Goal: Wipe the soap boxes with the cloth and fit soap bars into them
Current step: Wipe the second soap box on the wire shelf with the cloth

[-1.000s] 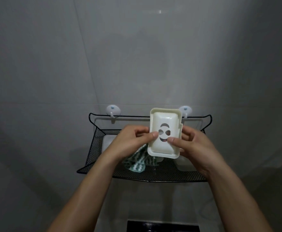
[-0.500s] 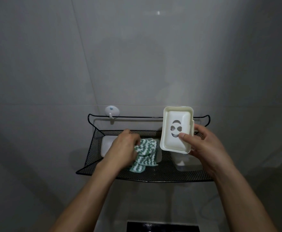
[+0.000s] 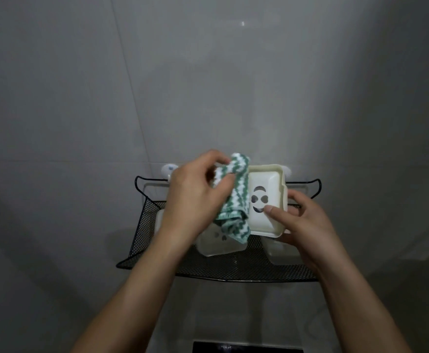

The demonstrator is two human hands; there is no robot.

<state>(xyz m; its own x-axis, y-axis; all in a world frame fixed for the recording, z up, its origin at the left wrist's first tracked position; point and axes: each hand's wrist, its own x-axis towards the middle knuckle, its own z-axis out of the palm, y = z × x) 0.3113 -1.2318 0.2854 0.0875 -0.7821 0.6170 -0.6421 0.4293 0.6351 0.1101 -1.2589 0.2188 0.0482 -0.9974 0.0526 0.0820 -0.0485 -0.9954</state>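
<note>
Soap box point(image 3: 267, 200), cream with face-shaped cutouts, sits gripped in your right hand point(image 3: 302, 225); your left hand point(image 3: 195, 197) fingers pinch the green-striped cloth point(image 3: 233, 200) beside it

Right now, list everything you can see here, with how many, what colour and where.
soap box: one, cream, cut-out face, held up above the rack
cloth: one, green and white stripes, hanging beside the held soap box
white boxes: at least two, lying in the rack, partly hidden
rack: one, black mesh, mounted on the wall
hooks: two, white, behind the rack's top rail
wall: grey tiles
left hand: fingers pinch the cloth
right hand: grips the soap box
</note>
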